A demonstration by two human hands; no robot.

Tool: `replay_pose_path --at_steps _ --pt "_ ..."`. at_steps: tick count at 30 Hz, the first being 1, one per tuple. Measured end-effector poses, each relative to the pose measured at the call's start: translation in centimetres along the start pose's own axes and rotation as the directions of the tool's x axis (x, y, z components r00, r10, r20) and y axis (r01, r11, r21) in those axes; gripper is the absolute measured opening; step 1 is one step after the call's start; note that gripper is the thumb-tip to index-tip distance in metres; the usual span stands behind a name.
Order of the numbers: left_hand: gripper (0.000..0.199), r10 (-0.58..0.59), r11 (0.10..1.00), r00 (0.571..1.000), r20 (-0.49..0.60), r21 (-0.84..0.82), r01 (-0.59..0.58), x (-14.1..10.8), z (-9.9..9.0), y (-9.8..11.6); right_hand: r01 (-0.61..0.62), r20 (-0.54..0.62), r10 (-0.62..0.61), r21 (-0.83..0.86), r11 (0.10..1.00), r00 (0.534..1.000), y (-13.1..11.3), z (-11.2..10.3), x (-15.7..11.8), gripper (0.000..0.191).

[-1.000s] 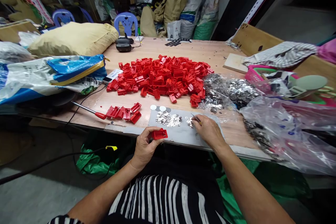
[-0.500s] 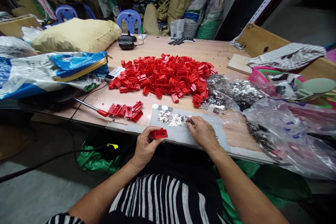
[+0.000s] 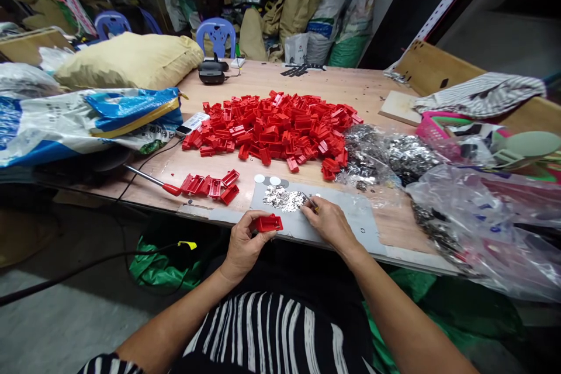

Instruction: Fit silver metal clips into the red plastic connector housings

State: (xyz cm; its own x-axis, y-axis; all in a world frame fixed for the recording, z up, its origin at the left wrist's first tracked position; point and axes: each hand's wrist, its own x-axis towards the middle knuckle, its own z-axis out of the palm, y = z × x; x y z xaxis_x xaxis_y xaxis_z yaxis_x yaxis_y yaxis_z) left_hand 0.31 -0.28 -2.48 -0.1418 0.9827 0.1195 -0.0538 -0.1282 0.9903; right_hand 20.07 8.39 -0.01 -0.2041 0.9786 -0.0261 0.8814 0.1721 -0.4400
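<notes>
Between thumb and fingers, my left hand (image 3: 245,243) holds a small red plastic box (image 3: 269,222) at the table's front edge, its hollow side showing. My right hand (image 3: 328,221) is closed on tweezers (image 3: 311,201), whose tips point at the right side of a heap of small shiny metal pieces (image 3: 284,199). Whether the tips grip a piece is too small to tell. The heap lies on a grey mat (image 3: 350,210). Several more red boxes (image 3: 210,185) sit in a short cluster to the left, beside a red-tipped metal rod (image 3: 153,179).
A large pile of red boxes (image 3: 276,128) covers the table's middle. Clear bags of metal parts (image 3: 407,155) and a crumpled plastic bag (image 3: 491,222) lie on the right. Stuffed sacks (image 3: 131,61) fill the left, with a thin black cable (image 3: 142,163) nearby.
My right hand has shifted slightly left, bringing the tweezers to the metal heap's right edge. The left hand and its red box have moved very slightly right.
</notes>
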Motion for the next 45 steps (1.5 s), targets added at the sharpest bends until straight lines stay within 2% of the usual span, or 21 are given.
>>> replay_pose_path --at_steps 4,8,11,14,17,20,23,27,32,37,40,43,45 --pt "0.031 -0.088 0.98 0.996 0.0 -0.179 0.087 0.4 0.2 0.6 0.049 -0.044 -0.041 0.2 0.979 0.998 0.6 -0.4 -0.7 0.011" --pt "0.039 -0.176 0.933 0.983 0.06 -0.309 0.186 0.6 0.8 1.2 0.103 0.002 -0.116 0.442 0.891 0.993 0.6 -0.7 -1.6 0.016" --pt "0.047 -0.233 0.882 0.965 0.117 -0.393 0.26 0.7 1.2 1.6 0.134 0.038 -0.185 0.548 0.826 0.982 -0.5 -1.1 -2.5 0.018" --pt "0.052 -0.265 0.855 0.954 0.137 -0.424 0.299 0.8 1.5 1.9 0.2 0.017 -0.248 0.535 0.821 0.969 -1.9 -1.6 -3.3 0.016" --pt "0.054 -0.278 0.835 0.948 0.153 -0.449 0.318 0.8 1.7 2.1 0.306 -0.056 -0.315 0.441 0.843 0.947 -2.8 -1.6 -3.8 0.013" --pt "0.053 -0.293 0.812 0.94 0.176 -0.473 0.342 0.9 1.8 2.3 0.387 -0.084 -0.386 0.381 0.839 0.919 -3.0 -1.4 -4.0 0.012" --pt "0.053 -0.309 0.781 0.929 0.203 -0.503 0.37 1.0 1.8 2.5 0.433 -0.069 -0.444 0.395 0.81 0.893 -2.8 -1.3 -4.1 0.014" --pt "0.048 -0.322 0.734 0.914 0.246 -0.545 0.405 1.1 1.8 2.4 0.451 -0.011 -0.507 0.475 0.756 0.862 -2.3 -1.5 -4.1 0.016" --pt "0.048 -0.327 0.724 0.902 0.28 -0.54 0.43 1.1 2.0 2.3 0.369 0.072 -0.483 0.551 0.748 0.873 -1.8 -1.3 -4.0 0.011" --pt "0.05 -0.317 0.736 0.907 0.277 -0.531 0.42 1.0 2.1 2.2 0.259 0.091 -0.387 0.6 0.757 0.918 -1.6 -1.1 -4.0 0.023" --pt "0.051 -0.281 0.795 0.924 0.259 -0.476 0.376 1.2 1.6 1.5 0.276 0.058 -0.372 0.568 0.776 0.926 -1.2 -1.2 -3.9 0.028" --pt "0.052 -0.175 0.922 0.963 0.206 -0.308 0.233 1.8 0.7 0.4 0.356 0.012 -0.41 0.474 0.806 0.912 -0.6 -0.9 -3.8 0.032" --pt "0.05 -0.057 0.993 0.985 0.163 -0.097 0.073 2.2 0.0 -0.2 0.38 -0.002 -0.415 0.404 0.832 0.91 -0.3 -0.4 -3.8 0.033"
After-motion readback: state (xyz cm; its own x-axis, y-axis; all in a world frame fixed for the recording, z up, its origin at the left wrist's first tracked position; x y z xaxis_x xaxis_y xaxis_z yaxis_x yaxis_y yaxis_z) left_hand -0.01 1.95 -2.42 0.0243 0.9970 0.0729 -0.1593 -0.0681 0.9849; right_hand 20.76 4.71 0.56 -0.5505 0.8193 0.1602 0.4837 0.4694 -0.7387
